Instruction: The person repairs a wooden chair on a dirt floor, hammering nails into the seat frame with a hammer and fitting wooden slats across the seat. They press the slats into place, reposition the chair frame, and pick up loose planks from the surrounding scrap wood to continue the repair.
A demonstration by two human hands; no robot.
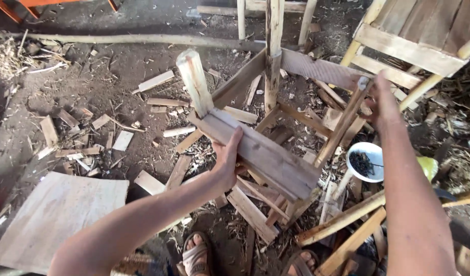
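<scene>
Left hand (pixel 225 163) clasps the frame's plank (pixel 260 153), right hand (pixel 380 99) grips a leg (pixel 342 125); the half-built frame could twist loose

Bare forearms, strapped sandals (pixel 196 258) on feet

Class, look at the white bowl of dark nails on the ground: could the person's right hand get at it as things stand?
Probably not at once. The right hand is gripping a leg of the wooden frame, so it would have to let go first. Otherwise the white bowl lies open just below that forearm, with nothing covering it.
</scene>
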